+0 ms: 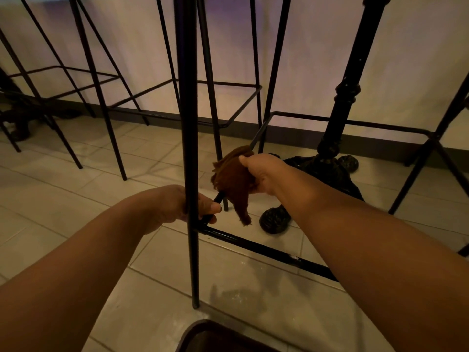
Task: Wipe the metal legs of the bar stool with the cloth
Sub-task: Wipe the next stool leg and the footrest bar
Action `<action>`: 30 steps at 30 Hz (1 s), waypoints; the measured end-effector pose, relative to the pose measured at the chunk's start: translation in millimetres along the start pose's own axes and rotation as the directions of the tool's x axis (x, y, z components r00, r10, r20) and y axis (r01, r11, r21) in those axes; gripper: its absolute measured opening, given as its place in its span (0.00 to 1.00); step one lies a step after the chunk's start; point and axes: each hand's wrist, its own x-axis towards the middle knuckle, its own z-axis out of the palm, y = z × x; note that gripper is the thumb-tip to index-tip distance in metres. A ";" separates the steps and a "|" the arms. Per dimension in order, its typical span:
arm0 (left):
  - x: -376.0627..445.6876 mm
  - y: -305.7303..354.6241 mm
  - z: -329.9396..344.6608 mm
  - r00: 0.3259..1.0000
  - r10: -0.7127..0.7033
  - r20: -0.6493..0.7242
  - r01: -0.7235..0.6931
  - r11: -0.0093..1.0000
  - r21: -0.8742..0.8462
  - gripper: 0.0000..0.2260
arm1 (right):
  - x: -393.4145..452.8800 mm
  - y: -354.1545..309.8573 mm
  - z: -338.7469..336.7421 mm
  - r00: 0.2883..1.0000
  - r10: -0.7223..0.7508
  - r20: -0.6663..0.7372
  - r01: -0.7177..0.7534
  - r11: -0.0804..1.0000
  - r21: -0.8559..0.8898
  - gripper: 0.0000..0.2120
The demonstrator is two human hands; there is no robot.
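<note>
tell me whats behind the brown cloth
The brown cloth, gripped by the right hand, is wrapped over a side rail of the stool. The rail shows above and below it; the wrapped stretch is hidden. Floor tiles lie beyond.

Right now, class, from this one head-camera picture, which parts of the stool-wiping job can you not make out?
- Stool seat: cut off by the top edge of the head view; only the near leg shows.
- Rail under the brown cloth: hidden by the cloth and the right hand.
- Left hand fingers: partly hidden by the near leg.
- Dirt on the black metal: too dim to tell.
</note>
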 end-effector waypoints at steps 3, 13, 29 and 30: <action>-2.9 4.8 3.3 1.000 -0.021 -0.008 0.021 1.000 0.004 0.14 | 0.6 3.7 1.1 1.000 0.021 -0.013 -0.021 0.998 0.051 0.18; -8.0 16.3 13.4 0.991 -0.105 -0.080 0.103 0.994 -0.028 0.14 | -15.9 22.1 2.7 0.996 -0.024 -0.091 0.025 1.000 0.009 0.17; -31.1 -10.0 13.4 0.954 -0.095 -0.283 0.005 0.953 -0.303 0.09 | -54.4 39.3 6.3 0.924 -0.375 0.077 0.316 0.635 -0.705 0.11; -33.0 -7.4 12.3 0.956 -0.085 -0.280 -0.001 0.955 -0.295 0.08 | -56.6 40.1 5.6 0.915 -0.391 0.104 0.338 0.599 -0.726 0.10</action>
